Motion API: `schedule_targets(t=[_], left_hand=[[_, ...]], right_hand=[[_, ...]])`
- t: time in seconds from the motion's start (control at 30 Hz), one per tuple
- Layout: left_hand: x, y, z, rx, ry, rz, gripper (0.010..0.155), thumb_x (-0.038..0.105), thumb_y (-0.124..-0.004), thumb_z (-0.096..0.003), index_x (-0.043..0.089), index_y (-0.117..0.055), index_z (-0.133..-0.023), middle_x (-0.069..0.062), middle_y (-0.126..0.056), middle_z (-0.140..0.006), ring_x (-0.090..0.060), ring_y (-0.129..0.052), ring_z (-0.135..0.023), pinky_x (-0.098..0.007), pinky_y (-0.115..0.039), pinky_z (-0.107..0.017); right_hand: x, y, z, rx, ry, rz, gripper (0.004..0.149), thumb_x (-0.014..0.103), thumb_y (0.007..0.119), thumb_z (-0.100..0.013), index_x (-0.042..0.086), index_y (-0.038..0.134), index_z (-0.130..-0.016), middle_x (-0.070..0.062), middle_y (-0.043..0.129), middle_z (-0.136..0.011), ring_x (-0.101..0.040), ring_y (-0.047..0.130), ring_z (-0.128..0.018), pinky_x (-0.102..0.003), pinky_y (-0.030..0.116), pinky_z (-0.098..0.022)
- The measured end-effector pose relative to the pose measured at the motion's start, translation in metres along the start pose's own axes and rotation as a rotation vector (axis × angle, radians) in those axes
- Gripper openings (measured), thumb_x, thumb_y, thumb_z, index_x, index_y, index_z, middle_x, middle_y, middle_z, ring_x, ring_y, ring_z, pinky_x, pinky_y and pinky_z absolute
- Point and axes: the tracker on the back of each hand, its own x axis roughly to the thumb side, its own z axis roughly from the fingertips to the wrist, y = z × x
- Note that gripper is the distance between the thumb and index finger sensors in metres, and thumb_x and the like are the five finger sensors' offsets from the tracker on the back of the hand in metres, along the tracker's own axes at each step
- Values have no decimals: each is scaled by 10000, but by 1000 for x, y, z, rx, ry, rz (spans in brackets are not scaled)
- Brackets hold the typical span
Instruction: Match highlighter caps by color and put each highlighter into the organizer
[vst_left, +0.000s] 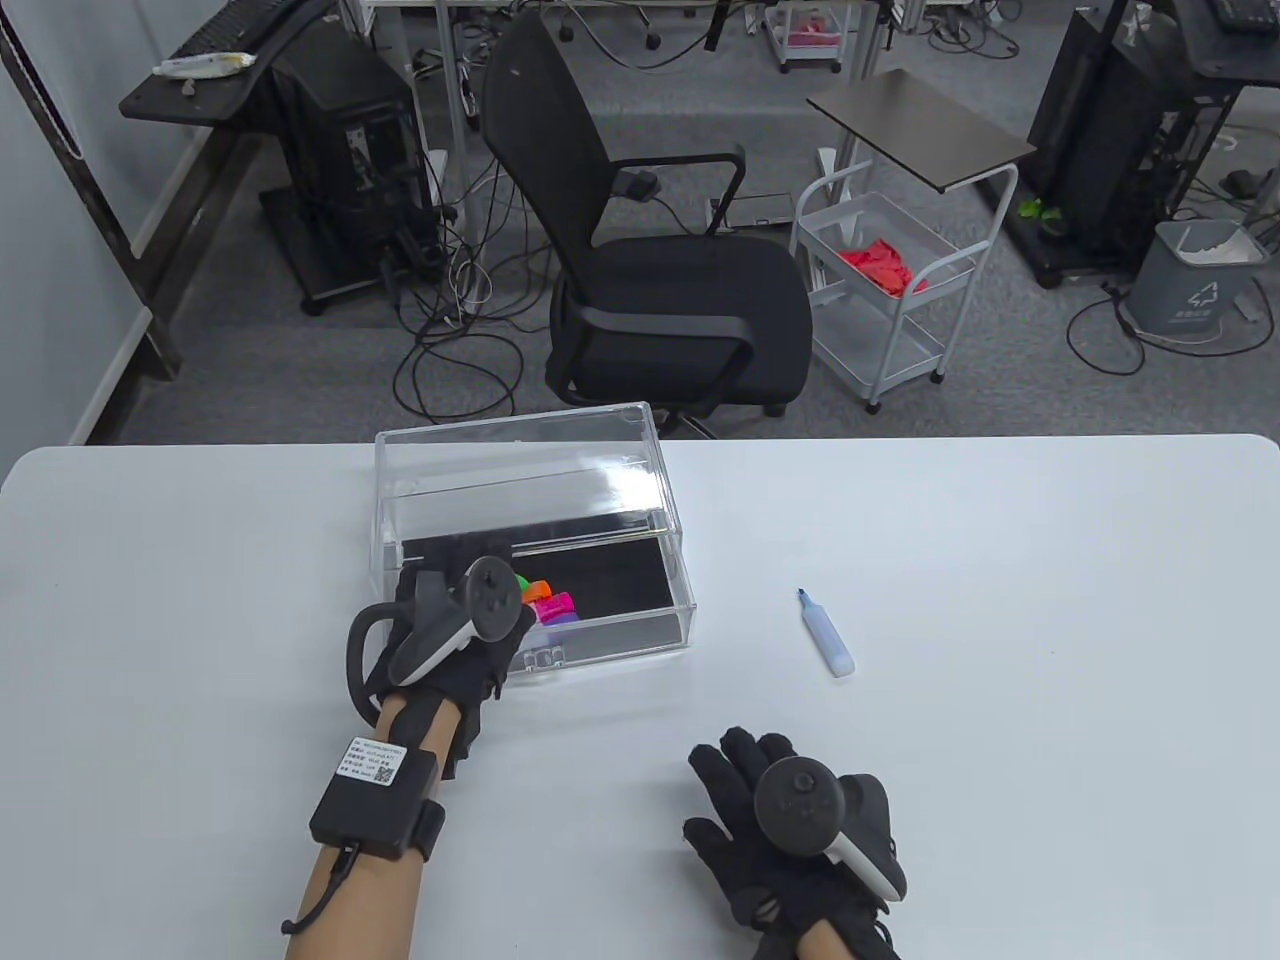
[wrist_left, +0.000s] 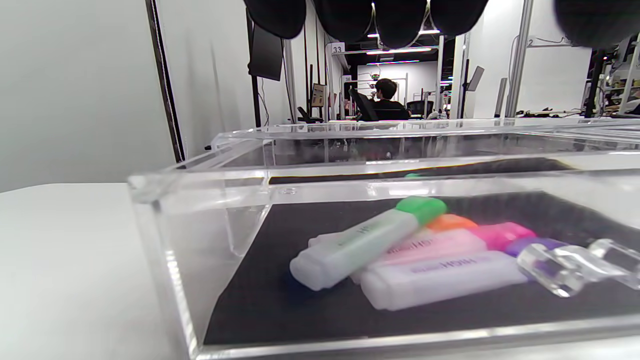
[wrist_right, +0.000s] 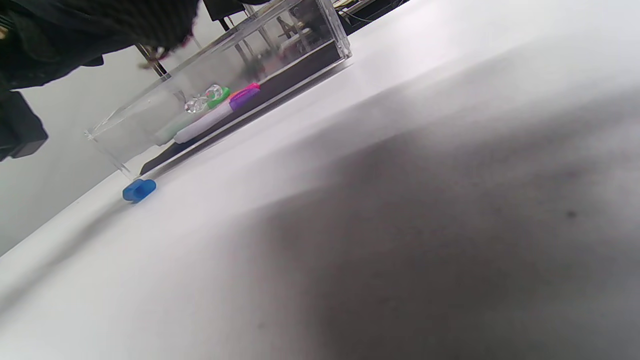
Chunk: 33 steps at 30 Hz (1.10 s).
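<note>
Four capped highlighters lie in the pulled-out drawer of the clear organizer (vst_left: 520, 520), centre of the table view: green-capped highlighter (wrist_left: 367, 240) on top and angled, orange-capped one (wrist_left: 450, 221) mostly hidden under it, pink-capped one (wrist_left: 465, 241) and purple-capped one (wrist_left: 450, 277) side by side at the front. All bunched at the drawer's left end on the black liner. The clear knob (wrist_left: 575, 262) of the drawer front sits just in front of the purple cap.

The blue highlighter (vst_left: 827, 633) is uncapped, lying alone on the white table (vst_left: 1050, 600) right of centre in the table view, tip toward the top of the frame, well apart from the organizer. Its blue cap (wrist_right: 139, 190) shows in the right wrist view, centre left, on the table just beside the organizer's near corner; hidden in the table view.

Left hand (vst_left: 455, 620) is over the drawer's left front, centre-left of the table view. Fingers hang from the top edge of the left wrist view above the highlighters, holding nothing; can't tell how far they are curled.

Right hand (vst_left: 790, 830) rests bottom centre of the table view, fingers (vst_left: 735, 770) straight and spread on the table, nothing held.
</note>
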Motion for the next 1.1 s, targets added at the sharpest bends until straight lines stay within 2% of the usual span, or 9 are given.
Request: schedule_targets(t=[0.2, 0.27, 0.5, 0.67, 0.83, 1.1], left_hand=[[0, 4, 37, -18, -41, 46, 832, 762, -524, -399, 431, -220, -1099, 150, -215, -1200, -220, -210, -1188, -509, -368, -843], [-1, 3, 53, -10, -51, 75, 838, 770, -520, -402, 430, -210, -1102, 147, -208, -1203, -223, -202, -1189, -511, -368, -843], [5, -10, 102, -4, -77, 80, 849, 772, -530, -401, 425, -202, -1103, 143, -200, -1205, -224, -223, -1186, -513, -364, -843], [4, -21, 131, -15, -85, 174, 863, 780, -528, -399, 417, -188, -1105, 135, -190, -1208, -230, -217, -1188, -520, -359, -842], [3, -35, 149, -14, -73, 159, 867, 787, -525, -400, 417, -185, -1106, 136, -185, -1208, -229, -212, -1189, -519, -360, -842], [-6, -62, 159, -56, -34, 218, 873, 792, -526, -399, 418, -178, -1107, 134, -174, -1209, -231, -201, -1188, -524, -353, -841]], right_hand=[[2, 2, 0, -9, 0, 14, 688, 475, 763, -431, 352, 456, -1034, -26, 279, -1152, -383, 148, -1046, -667, 144, -690], [2, 3, 0, 14, -6, 8, 709, 510, 761, -420, 362, 443, -1036, -21, 262, -1154, -387, 127, -1045, -668, 132, -687], [2, 3, 1, 20, -5, -1, 734, 542, 758, -409, 380, 415, -1038, 0, 214, -1156, -380, 78, -1042, -668, 101, -682], [2, 4, 0, 27, 4, 1, 736, 543, 757, -409, 384, 410, -1038, 5, 200, -1153, -368, 65, -1042, -667, 91, -680], [5, 4, 2, 14, -10, 7, 735, 543, 757, -409, 384, 410, -1037, 6, 198, -1152, -348, 69, -1045, -664, 90, -680], [6, 6, 2, 24, -2, 26, 737, 542, 757, -408, 387, 405, -1036, 12, 194, -1149, -325, 61, -1046, -660, 80, -679]])
